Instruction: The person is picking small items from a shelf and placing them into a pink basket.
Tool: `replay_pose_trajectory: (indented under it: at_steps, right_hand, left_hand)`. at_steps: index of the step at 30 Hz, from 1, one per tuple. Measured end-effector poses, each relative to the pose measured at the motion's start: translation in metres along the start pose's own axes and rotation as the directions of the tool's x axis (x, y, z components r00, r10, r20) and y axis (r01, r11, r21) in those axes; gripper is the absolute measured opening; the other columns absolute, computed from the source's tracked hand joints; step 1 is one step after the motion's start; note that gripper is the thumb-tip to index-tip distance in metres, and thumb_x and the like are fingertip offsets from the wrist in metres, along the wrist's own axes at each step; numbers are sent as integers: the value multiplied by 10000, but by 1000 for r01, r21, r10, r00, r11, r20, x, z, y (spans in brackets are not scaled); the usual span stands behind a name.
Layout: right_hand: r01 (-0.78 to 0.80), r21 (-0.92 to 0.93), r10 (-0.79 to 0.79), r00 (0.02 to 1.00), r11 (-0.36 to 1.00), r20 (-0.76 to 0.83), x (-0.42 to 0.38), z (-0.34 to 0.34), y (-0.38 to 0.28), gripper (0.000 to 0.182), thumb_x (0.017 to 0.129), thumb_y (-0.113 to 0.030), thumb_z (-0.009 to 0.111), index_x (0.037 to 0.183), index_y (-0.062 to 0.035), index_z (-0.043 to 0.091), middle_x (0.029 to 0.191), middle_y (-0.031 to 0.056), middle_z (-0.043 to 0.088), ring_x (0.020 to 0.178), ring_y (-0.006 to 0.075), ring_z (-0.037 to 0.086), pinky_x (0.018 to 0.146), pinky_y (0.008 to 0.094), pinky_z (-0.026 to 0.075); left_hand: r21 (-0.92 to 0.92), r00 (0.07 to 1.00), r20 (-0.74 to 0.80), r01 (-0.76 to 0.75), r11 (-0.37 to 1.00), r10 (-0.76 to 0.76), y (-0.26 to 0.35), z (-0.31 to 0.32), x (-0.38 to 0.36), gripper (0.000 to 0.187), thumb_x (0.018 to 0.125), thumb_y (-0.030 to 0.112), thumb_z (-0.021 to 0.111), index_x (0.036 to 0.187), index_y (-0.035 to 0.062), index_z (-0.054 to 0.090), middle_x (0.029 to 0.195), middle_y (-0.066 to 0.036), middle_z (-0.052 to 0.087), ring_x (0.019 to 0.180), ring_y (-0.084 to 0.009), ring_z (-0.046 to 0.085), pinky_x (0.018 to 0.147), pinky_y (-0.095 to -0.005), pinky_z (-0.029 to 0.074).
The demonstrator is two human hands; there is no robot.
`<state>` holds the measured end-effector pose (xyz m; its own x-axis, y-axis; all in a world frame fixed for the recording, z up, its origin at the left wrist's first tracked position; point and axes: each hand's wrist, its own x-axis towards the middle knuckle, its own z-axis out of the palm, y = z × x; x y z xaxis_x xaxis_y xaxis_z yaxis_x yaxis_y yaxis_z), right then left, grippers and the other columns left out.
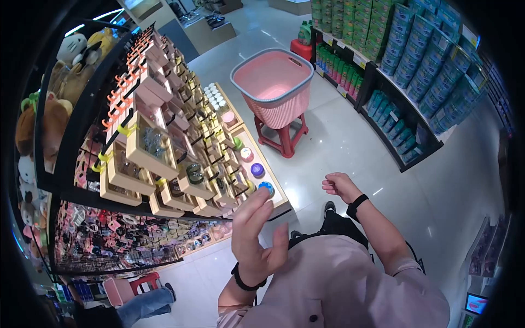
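Observation:
My left hand [254, 235] is raised beside the display rack, its fingers stretched out and the thumb apart. It holds nothing that I can see. Just beyond its fingertips, in the image, are a blue-lidded round container [266, 188] and a purple one [257, 170] on the rack's pale wooden ledge. Small framed boxes with clear fronts [152, 143] hang in rows on hooks to the left. My right hand [342, 187] hovers over the floor in front of me, its fingers loosely bent and nothing visible in them.
A pink basket with a blue rim [272, 104] stands on a red stool [284, 139] ahead. Shelves of green and teal packages [415, 54] line the right side. Plush toys [60, 120] fill the far left. Another person's jeans-clad leg [145, 306] shows at lower left.

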<state>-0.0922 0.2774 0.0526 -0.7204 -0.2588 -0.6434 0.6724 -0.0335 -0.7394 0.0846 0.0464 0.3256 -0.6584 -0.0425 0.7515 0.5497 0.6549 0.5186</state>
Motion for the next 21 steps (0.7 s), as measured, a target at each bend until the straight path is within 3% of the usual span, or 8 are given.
replay_pose_trajectory:
  at_steps: [4, 10, 15, 17, 21]
  right_hand:
    - [-47, 96, 57, 993, 994, -107, 26, -47, 4, 203, 979, -172, 572, 1085, 0, 588, 957, 94, 678, 790, 177, 708, 653, 280, 601]
    - [-211, 308, 241, 968, 928, -63, 117, -83, -4, 195, 984, -180, 549, 1054, -4, 594, 959, 123, 700, 820, 221, 719, 713, 327, 611]
    - [-327, 206, 346, 936, 922, -60, 254, -102, -15, 187, 1005, -218, 525, 1031, -43, 585, 999, 123, 708, 890, 228, 718, 785, 352, 596]
    - [-338, 191, 360, 929, 921, -91, 317, -107, -23, 256, 959, -204, 574, 1110, 3, 579, 1017, 156, 686, 844, 265, 702, 725, 369, 590]
    - [-343, 87, 353, 924, 935, -148, 448, -90, -35, 356, 965, -230, 572, 1221, 17, 561, 1057, 171, 678, 862, 276, 700, 759, 396, 589]
  left_hand:
    - [-81, 987, 136, 103, 991, -91, -28, 52, 19, 407, 834, -20, 702, 1228, -31, 600, 1241, -232, 627, 1117, -375, 636, 945, -407, 515]
    - [6, 922, 224, 322, 947, -315, -101, 128, 46, 354, 877, 15, 691, 1214, -44, 601, 1211, -229, 635, 1108, -373, 633, 930, -405, 511]
    - [170, 778, 226, 560, 811, -586, -190, 195, 66, 348, 920, 56, 665, 1251, -16, 586, 1205, -188, 631, 1102, -315, 628, 961, -381, 497]
    - [225, 746, 197, 597, 770, -636, -228, 224, 82, 376, 919, 54, 666, 1276, -8, 568, 1235, -183, 617, 1121, -306, 620, 965, -382, 500]
    - [379, 709, 167, 596, 708, -685, -311, 273, 110, 483, 914, 59, 677, 1354, -11, 492, 1352, -204, 532, 1202, -318, 574, 1000, -395, 487]
